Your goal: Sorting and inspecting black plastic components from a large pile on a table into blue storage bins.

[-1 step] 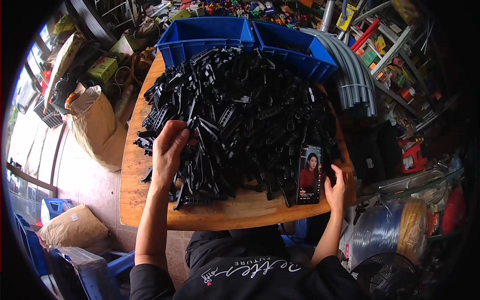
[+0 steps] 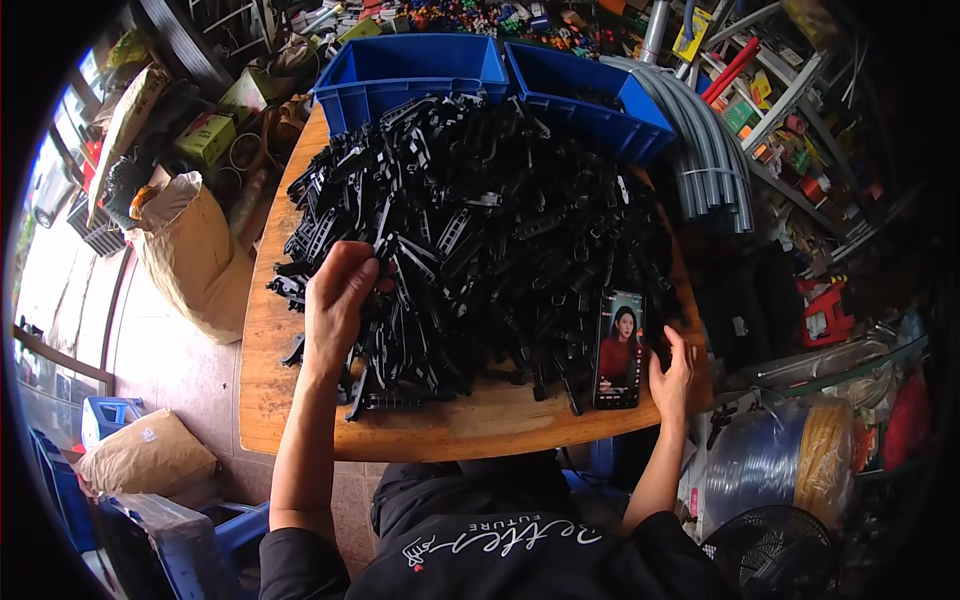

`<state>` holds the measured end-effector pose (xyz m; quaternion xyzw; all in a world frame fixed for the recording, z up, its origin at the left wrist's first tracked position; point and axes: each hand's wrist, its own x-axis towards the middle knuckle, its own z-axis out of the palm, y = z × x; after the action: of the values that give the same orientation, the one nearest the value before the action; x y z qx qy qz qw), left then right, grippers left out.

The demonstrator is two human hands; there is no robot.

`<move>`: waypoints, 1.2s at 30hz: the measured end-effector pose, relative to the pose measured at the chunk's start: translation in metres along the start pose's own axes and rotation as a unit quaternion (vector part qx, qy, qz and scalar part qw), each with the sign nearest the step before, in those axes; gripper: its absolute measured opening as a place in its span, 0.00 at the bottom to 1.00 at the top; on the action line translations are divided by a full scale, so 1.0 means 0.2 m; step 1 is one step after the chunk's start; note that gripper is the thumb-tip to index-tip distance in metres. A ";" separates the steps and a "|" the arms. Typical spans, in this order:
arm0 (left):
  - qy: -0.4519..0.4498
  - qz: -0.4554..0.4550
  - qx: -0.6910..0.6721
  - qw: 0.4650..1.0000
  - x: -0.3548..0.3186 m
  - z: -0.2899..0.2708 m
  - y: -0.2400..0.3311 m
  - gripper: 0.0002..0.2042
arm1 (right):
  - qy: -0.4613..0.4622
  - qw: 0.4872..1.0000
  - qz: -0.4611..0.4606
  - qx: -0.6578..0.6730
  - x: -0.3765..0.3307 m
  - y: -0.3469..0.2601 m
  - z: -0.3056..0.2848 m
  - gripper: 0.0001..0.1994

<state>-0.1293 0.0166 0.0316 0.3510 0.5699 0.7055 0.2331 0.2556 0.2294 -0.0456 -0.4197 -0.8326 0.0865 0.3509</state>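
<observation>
A large heap of black plastic parts [image 2: 500, 220], many of them long and slotted, covers most of the wooden table [image 2: 480, 432]. Over the heap's left side, my left hand [image 2: 342, 282] is closed, thumb against curled fingers, with a black plastic part [image 2: 384, 246] at its fingertips. How much of that part lies inside the grip is hidden. A phone [image 2: 621, 350] with a lit screen showing a person in red stands at the heap's front right. Just right of the phone, my right hand [image 2: 673, 375] is open, fingers apart and holding nothing.
Two blue bins, one at the back left [image 2: 412, 75] and one at the back right [image 2: 590, 100], border the heap. Bundled grey pipes [image 2: 705, 150] curve past the right corner. A paper sack [image 2: 190, 250] stands left; a wrapped tubing coil [image 2: 770, 460] and fan [image 2: 770, 550] sit lower right.
</observation>
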 end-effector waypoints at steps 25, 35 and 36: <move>0.029 -0.012 0.005 1.000 -0.03 -0.03 0.01 0.06 | -0.092 0.993 0.008 -0.068 0.26 0.27 0.00 0.19; 0.053 -0.040 -0.088 0.994 -0.04 -0.02 0.02 0.07 | 0.048 0.984 0.052 -0.166 0.12 0.14 0.02 0.11; 0.050 -0.039 -0.117 0.991 -0.03 -0.03 0.01 0.08 | 0.046 0.983 0.051 -0.173 0.13 0.13 0.01 0.11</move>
<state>-0.1293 0.0078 0.0315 0.2631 0.5076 0.7745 0.2707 0.2605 0.2659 -0.0458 -0.5192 -0.7955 -0.0605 0.3066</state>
